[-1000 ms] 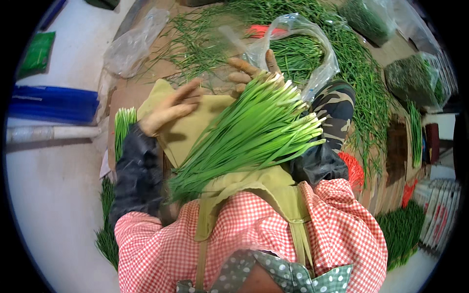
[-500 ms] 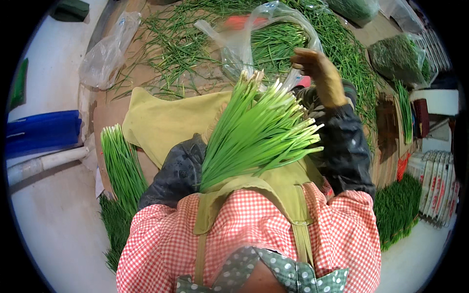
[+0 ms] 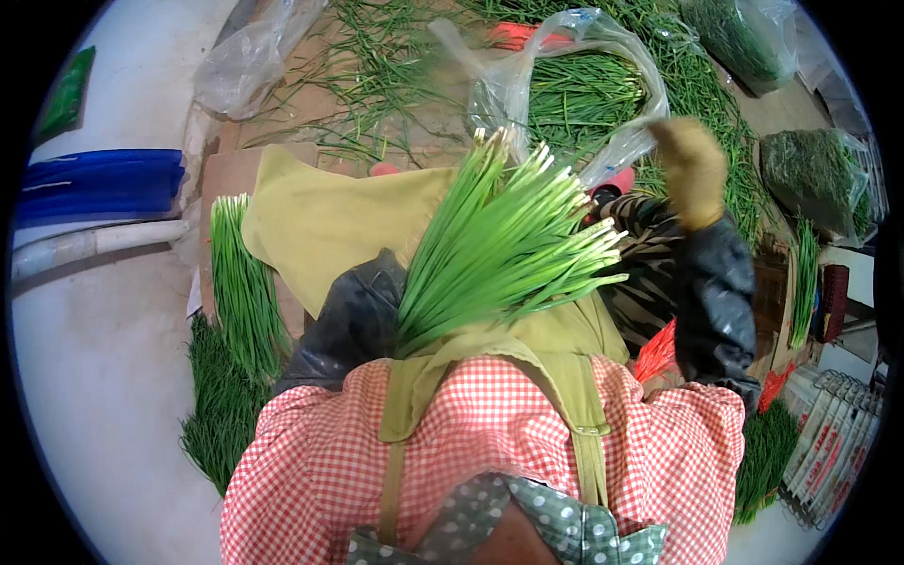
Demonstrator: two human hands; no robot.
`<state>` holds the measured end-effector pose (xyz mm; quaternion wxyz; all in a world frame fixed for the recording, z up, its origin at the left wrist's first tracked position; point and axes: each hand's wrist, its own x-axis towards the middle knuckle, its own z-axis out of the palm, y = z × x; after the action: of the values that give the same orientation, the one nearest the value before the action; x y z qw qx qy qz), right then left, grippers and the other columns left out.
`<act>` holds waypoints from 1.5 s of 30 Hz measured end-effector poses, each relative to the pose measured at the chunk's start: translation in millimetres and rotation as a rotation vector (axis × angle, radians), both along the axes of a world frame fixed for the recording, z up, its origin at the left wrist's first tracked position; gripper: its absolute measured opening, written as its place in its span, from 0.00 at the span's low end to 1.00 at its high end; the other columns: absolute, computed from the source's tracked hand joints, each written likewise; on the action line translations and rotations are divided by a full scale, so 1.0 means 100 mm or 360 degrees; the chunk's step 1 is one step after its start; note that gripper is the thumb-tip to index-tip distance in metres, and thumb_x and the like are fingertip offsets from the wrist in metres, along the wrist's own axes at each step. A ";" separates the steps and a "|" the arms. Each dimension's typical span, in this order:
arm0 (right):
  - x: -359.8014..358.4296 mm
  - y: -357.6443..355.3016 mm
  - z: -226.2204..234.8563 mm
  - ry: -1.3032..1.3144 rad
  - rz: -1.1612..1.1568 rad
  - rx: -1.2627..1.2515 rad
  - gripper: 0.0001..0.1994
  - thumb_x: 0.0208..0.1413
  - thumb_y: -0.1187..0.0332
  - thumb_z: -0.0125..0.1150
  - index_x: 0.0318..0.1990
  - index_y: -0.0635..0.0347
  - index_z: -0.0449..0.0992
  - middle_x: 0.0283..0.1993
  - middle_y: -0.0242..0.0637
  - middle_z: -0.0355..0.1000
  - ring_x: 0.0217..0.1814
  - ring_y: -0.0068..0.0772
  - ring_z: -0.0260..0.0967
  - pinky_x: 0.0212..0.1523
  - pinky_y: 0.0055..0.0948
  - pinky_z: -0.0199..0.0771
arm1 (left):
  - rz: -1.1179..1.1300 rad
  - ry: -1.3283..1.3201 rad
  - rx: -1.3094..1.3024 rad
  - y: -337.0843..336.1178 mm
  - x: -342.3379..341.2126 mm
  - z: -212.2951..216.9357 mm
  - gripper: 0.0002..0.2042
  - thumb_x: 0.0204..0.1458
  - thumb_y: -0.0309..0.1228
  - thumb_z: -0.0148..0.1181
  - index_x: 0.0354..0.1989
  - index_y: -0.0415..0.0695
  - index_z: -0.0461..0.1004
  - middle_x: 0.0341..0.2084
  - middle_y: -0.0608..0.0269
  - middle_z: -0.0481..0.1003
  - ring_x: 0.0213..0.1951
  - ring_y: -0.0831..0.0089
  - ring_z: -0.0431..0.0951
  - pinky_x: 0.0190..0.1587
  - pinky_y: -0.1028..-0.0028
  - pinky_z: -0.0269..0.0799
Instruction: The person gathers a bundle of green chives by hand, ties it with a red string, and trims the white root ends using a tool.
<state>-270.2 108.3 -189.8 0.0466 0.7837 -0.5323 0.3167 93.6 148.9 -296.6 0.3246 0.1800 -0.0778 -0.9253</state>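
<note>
A thick bunch of garlic chives [image 3: 499,254] leans against my apron [image 3: 348,212], pale cut ends pointing up and away. My left arm, in a dark sleeve [image 3: 358,301], reaches behind it; the bunch hides the left hand, which supports it from beneath. To the right, my right hand [image 3: 695,174], in a tan glove, is raised apart from the bunch. Motion smears its fingers, and nothing shows in them. Just left of that hand lies an open clear plastic bag [image 3: 513,89] with more chives [image 3: 584,99] inside its mouth.
Loose chives [image 3: 377,85] litter the ground ahead. Another bunch [image 3: 240,282] lies at my left, beside darker greens [image 3: 221,405]. Filled bags [image 3: 815,179] stand far right, above red strands [image 3: 656,353] and a white wire-bound stack [image 3: 829,447]. A pipe [image 3: 104,250] runs along the left.
My right hand has swung right, away from the bunch, and now blurs. The bunch stays against my apron. The view has shifted, so the surroundings sit differently in the picture.
</note>
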 end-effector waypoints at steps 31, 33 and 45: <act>-0.52 -0.77 -0.54 0.0084 -0.0593 0.0863 0.11 0.55 0.62 0.58 0.42 0.56 0.78 0.40 0.39 0.75 0.38 0.38 0.73 0.42 0.29 0.70 | -0.0087 -0.0037 0.0108 0.10 0.03 -0.07 0.43 0.43 0.61 0.59 0.64 0.48 0.56 0.57 0.61 0.65 0.56 0.66 0.67 0.59 0.64 0.64; -1.40 -0.72 -0.50 0.0599 -0.1153 0.1294 0.17 0.57 0.57 0.54 0.50 0.54 0.74 0.46 0.42 0.75 0.45 0.44 0.73 0.47 0.35 0.69 | -0.0148 -0.0013 0.0223 0.09 0.04 -0.11 0.42 0.42 0.58 0.62 0.63 0.48 0.59 0.56 0.60 0.67 0.56 0.66 0.68 0.59 0.64 0.65; 1.27 0.06 -0.55 -0.0280 -0.0168 0.1053 0.19 0.60 0.53 0.47 0.45 0.60 0.74 0.28 0.49 0.73 0.35 0.48 0.74 0.40 0.38 0.71 | -0.0424 -0.0017 0.0354 0.27 0.02 -0.16 0.31 0.46 0.40 0.66 0.58 0.41 0.64 0.51 0.54 0.72 0.50 0.62 0.74 0.57 0.63 0.68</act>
<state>-142.8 114.4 -244.5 -0.2398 0.6974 -0.6480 0.1903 95.6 176.1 -312.6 0.1766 0.2078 0.0000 -0.9621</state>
